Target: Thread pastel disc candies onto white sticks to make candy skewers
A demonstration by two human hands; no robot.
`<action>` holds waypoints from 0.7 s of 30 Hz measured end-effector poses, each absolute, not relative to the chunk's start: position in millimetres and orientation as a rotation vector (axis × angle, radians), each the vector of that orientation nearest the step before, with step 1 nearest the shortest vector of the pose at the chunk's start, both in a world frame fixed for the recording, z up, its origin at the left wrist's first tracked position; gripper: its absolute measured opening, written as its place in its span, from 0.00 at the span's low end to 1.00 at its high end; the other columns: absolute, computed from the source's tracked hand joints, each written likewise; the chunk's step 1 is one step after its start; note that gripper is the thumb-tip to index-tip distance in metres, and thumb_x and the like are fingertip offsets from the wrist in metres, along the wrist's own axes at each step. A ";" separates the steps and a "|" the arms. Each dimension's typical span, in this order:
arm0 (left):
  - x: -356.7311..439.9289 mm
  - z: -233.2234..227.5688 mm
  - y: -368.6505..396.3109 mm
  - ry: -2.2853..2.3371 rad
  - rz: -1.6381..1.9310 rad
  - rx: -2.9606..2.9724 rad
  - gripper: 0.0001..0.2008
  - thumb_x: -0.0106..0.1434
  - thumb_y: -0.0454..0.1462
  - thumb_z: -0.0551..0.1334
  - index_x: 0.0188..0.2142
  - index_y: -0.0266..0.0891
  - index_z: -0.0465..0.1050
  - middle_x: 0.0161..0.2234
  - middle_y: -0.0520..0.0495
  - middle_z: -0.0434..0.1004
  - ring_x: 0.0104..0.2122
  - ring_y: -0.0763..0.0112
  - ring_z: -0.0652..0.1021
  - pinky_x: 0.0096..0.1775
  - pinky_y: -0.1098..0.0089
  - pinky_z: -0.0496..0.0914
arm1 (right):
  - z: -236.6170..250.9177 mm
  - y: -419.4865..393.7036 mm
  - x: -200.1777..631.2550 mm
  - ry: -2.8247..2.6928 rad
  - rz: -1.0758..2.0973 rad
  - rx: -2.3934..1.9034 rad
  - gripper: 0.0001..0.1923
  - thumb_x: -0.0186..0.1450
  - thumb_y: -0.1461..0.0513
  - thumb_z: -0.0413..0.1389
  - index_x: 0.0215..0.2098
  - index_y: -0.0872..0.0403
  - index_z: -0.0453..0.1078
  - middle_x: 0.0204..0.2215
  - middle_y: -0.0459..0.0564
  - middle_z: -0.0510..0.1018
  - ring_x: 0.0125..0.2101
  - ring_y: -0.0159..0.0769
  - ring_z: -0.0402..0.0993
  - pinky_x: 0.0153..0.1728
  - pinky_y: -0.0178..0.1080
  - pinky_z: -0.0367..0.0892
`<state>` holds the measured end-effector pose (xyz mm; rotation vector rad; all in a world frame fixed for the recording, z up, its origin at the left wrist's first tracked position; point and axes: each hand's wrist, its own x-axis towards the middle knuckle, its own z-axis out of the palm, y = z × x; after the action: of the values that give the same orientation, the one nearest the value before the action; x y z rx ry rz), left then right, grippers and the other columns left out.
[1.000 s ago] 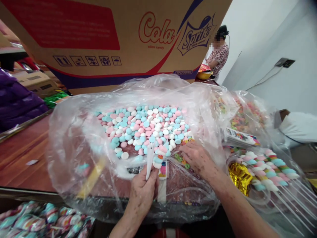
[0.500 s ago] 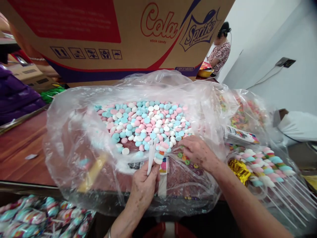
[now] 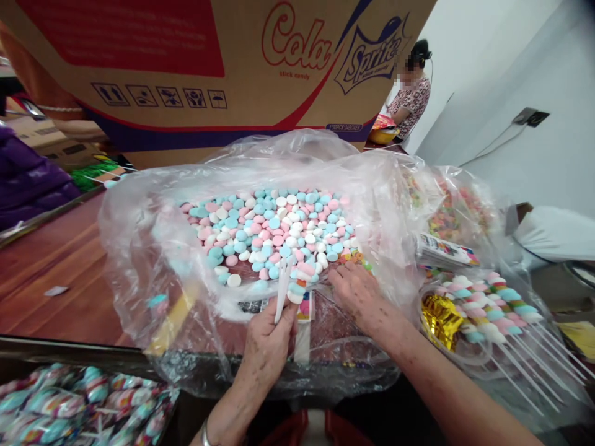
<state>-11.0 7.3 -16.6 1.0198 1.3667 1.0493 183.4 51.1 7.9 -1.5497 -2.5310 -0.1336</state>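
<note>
My left hand [image 3: 269,337] is closed around several white sticks [image 3: 281,288], which point up and away from me. Beside them, at the fingertips, is a short stack of pink, orange, blue and white candies [image 3: 296,289]; whether a stick runs through it is hidden. Just beyond lies a pile of pink, blue and white round candies [image 3: 274,232] on a clear plastic bag [image 3: 134,248]. My right hand [image 3: 356,291] is at the pile's near right edge, its fingers curled down on the plastic. Small ring-shaped candies [image 3: 356,257] show right behind its knuckles.
A large cardboard box [image 3: 186,68] stands behind the bag. Finished candy skewers [image 3: 493,310] and gold ties [image 3: 441,322] lie at right, near printed packets [image 3: 444,251]. Wrapped candies [image 3: 69,402] fill the lower left. A co-worker [image 3: 413,93] is at the back right.
My right hand has turned and moved slightly down and left. The ring candies have shifted up toward the pile, and the plastic's right side has moved. My left hand keeps its hold.
</note>
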 end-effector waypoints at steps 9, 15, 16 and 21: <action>-13.3 -6.5 7.8 1.365 0.930 1.447 0.14 0.65 0.43 0.56 0.26 0.39 0.72 0.18 0.57 0.61 0.20 0.73 0.63 0.26 0.73 0.58 | 16.8 70.4 192.0 -1.278 1.111 -1.264 0.05 0.57 0.60 0.58 0.31 0.52 0.68 0.23 0.43 0.77 0.24 0.34 0.73 0.27 0.35 0.66; -13.4 -3.6 8.6 1.359 0.831 1.555 0.15 0.67 0.42 0.54 0.35 0.38 0.77 0.21 0.57 0.61 0.24 0.70 0.64 0.29 0.72 0.58 | 24.6 71.2 190.0 -1.014 1.378 -1.083 0.09 0.54 0.60 0.64 0.29 0.54 0.69 0.22 0.44 0.78 0.20 0.30 0.72 0.24 0.33 0.67; -13.3 -3.6 8.8 1.361 0.822 1.569 0.15 0.68 0.42 0.54 0.36 0.38 0.77 0.22 0.56 0.61 0.25 0.70 0.64 0.30 0.72 0.58 | 25.0 71.5 190.2 -1.017 1.379 -1.078 0.09 0.54 0.60 0.64 0.30 0.54 0.70 0.22 0.43 0.78 0.20 0.30 0.72 0.24 0.33 0.68; -13.6 -4.0 8.8 1.388 0.803 1.577 0.16 0.68 0.43 0.53 0.35 0.37 0.77 0.22 0.56 0.61 0.25 0.69 0.65 0.31 0.72 0.58 | 23.4 72.9 192.5 -1.100 1.371 -1.032 0.09 0.55 0.60 0.65 0.31 0.54 0.71 0.24 0.43 0.78 0.22 0.31 0.74 0.28 0.35 0.70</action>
<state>-13.6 8.8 -4.0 1.5773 1.3883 0.8030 192.5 72.9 23.4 -1.0318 -1.1002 1.3712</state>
